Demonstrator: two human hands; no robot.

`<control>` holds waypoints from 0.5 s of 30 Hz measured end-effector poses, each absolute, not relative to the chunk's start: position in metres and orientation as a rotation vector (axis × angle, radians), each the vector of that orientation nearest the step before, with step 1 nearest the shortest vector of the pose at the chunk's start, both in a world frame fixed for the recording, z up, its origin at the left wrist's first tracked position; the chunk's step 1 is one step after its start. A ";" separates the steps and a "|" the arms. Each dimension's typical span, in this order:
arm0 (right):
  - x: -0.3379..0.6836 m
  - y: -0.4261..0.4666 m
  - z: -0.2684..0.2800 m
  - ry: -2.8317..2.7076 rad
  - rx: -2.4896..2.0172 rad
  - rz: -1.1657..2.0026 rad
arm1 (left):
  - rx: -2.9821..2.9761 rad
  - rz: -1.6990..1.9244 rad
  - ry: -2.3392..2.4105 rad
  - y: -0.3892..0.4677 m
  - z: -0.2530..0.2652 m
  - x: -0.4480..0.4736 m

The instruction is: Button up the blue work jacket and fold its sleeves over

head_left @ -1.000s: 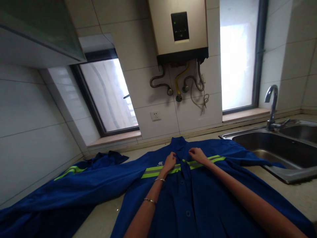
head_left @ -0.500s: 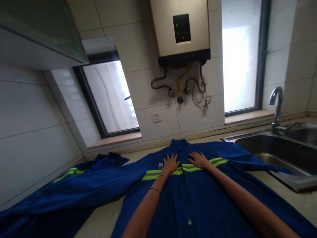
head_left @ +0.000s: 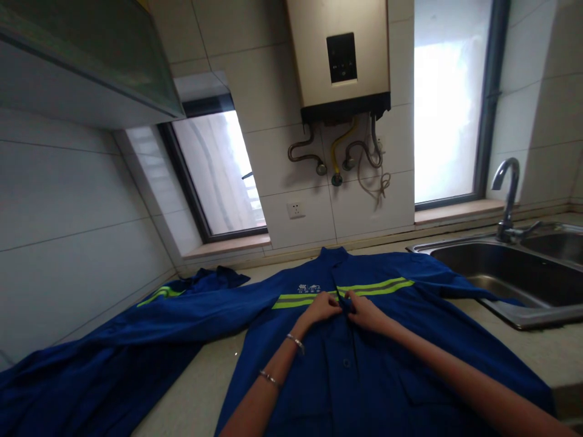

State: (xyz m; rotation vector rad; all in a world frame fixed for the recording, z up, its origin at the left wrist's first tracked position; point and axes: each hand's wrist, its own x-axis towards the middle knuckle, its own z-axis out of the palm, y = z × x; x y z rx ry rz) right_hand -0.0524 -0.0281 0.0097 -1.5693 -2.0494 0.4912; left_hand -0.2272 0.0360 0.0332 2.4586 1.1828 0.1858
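Blue work jacket with yellow-green reflective stripes (head_left: 364, 364) spread flat, front up, on the pale stone desk (head_left: 195, 394), one sleeve trailing left. Left hand (head_left: 321, 307) and right hand (head_left: 364, 311) close together at the chest placket, fingers pinching the fabric just below the stripe. Steel sink (head_left: 523, 285) at right.

matt cloth jacket (head_left: 364, 376), glossy steel sink (head_left: 523, 306).

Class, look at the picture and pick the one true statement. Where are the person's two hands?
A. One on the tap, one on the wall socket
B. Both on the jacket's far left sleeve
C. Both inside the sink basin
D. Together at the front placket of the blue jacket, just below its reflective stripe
D: the left hand and right hand meet at the middle front of the blue jacket, just under the reflective stripe, away from the sink.
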 end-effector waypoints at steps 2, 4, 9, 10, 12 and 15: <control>-0.044 -0.026 0.008 -1.954 -1.523 0.629 | 2.416 0.133 1.011 0.023 0.033 -0.231; -0.035 -0.023 0.006 -1.886 -1.505 0.747 | 2.471 0.204 0.967 0.009 0.030 -0.233; -0.027 -0.042 0.007 -1.899 -1.518 0.722 | 2.636 0.524 1.352 -0.030 0.020 -0.225; -0.030 -0.052 0.011 -1.922 -1.516 0.663 | 2.616 0.476 1.418 -0.035 0.019 -0.223; -0.040 -0.080 0.021 -2.025 -1.511 0.480 | 2.556 0.364 1.497 -0.042 0.019 -0.218; -0.059 -0.130 0.038 -2.318 -1.525 0.270 | 2.309 0.339 1.510 -0.041 0.023 -0.213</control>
